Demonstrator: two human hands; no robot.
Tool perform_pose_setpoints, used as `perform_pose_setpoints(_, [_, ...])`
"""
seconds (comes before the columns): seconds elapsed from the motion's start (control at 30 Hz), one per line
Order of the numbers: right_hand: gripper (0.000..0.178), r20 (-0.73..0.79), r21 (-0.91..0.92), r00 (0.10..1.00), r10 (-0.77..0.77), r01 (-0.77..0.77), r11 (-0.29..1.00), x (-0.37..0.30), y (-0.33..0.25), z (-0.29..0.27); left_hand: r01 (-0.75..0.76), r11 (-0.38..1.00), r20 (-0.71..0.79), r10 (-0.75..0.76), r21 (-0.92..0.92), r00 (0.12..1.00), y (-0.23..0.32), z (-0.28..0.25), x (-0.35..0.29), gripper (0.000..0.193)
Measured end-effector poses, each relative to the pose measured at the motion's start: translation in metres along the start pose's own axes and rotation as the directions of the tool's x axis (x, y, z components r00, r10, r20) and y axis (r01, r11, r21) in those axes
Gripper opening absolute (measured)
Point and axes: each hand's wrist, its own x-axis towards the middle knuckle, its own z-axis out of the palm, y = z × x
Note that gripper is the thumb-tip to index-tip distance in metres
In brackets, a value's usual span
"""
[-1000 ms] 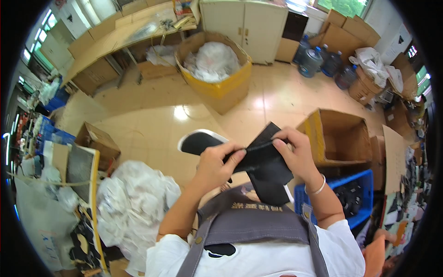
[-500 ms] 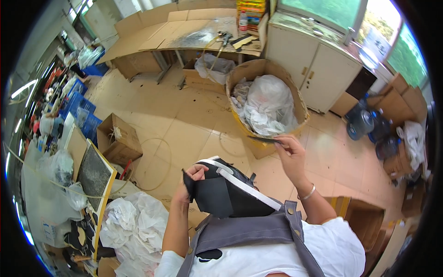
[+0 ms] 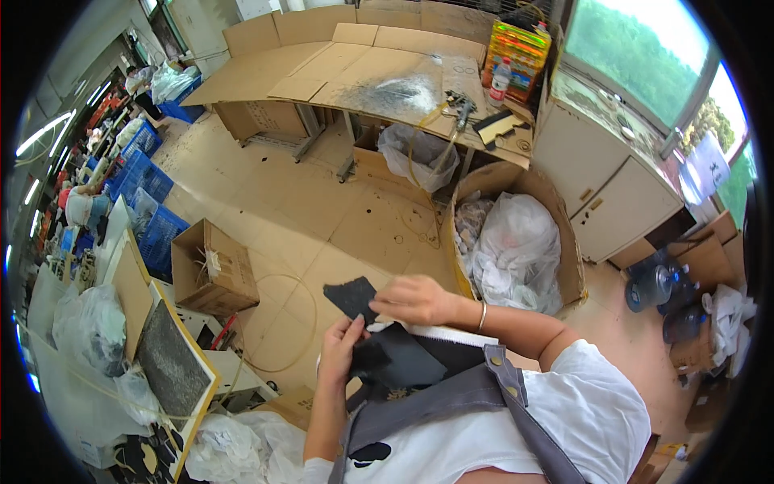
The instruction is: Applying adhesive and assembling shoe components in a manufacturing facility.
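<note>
Left hand: the left hand (image 3: 343,348) is raised in front of the chest, fingers curled around the near edge of a black shoe upper (image 3: 395,355); its fingertips are hidden behind the material.
Right hand: the right hand (image 3: 415,300) reaches across from the right, fingers closed in a pinch on the upper's top edge; a thin bracelet circles the wrist.
Black shoe upper: held between both hands just above a grey apron strap (image 3: 451,395); a dark flap (image 3: 352,297) sticks up to the left. Its lower part merges with the dark apron, so the full shape is hard to make out.
Hidden: a white edge beside the upper is partly covered by the right forearm.
Surroundings: a large cardboard bin (image 3: 556,242) holding white plastic bags (image 3: 516,246) stands to the right; a small open cardboard box (image 3: 214,270) sits on the floor to the left.
</note>
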Motion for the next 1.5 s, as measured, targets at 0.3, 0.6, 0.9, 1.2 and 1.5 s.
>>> perform_pose_setpoints(0.3, [0.017,-0.128,0.051,0.229,0.965,-0.97,0.237,-0.094,0.207,0.004,-0.309,0.926,0.175,0.275,0.217,0.945,0.114,-0.034,0.189,0.036])
perform_pose_setpoints(0.6, [0.025,0.162,0.539,0.244,0.956,-0.834,0.121,0.006,0.36,-0.005,-0.338,0.914,0.024,0.342,0.223,0.939,0.183,-0.038,0.34,0.029])
perform_pose_setpoints(0.9, [0.032,0.35,0.751,0.513,0.784,-0.654,0.093,0.149,0.516,0.065,-0.334,0.764,-0.139,0.479,0.552,0.867,0.255,-0.015,0.486,0.024])
perform_pose_setpoints(1.2, [0.043,0.427,0.872,0.345,0.836,-0.402,-0.279,0.121,0.614,0.043,-0.366,0.548,-0.311,0.785,0.753,0.536,0.381,-0.087,0.641,0.028])
perform_pose_setpoints(1.5, [0.045,0.11,0.917,0.303,0.947,-0.398,0.021,0.197,0.687,0.082,-0.561,-0.461,0.05,0.801,0.687,-0.597,0.548,-0.09,0.801,0.031])
